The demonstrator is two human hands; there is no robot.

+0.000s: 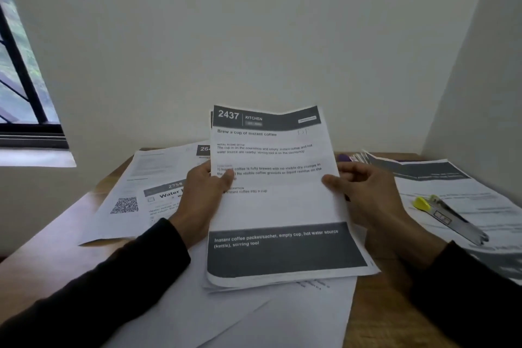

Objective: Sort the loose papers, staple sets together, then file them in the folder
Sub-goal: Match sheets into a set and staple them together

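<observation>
While both hands hold it, the stack (278, 195) stands tilted over the bench (50, 243) middle.
Its long axis runs near edge to far edge, heading "2437 KITCHEN" at the far end, bottom edge on loose sheets (254, 316). Left hand (203, 192) pinches the left edge, thumb on the print; right hand (364, 192) curls round the right edge. Stapler (449, 217) lies on papers (463, 198) toward the right edge.

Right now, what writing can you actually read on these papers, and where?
Held sheet, header: "2437 KITCHEN"
Its title: "Brew a cup of instant coffee"
Its bottom band: "Instant coffee packet/sachet, empty cup, hot water source (kettle), stirring tool"
Left sheet: "2758", "Water", rest covered
Papers on the right: too blurred
</observation>
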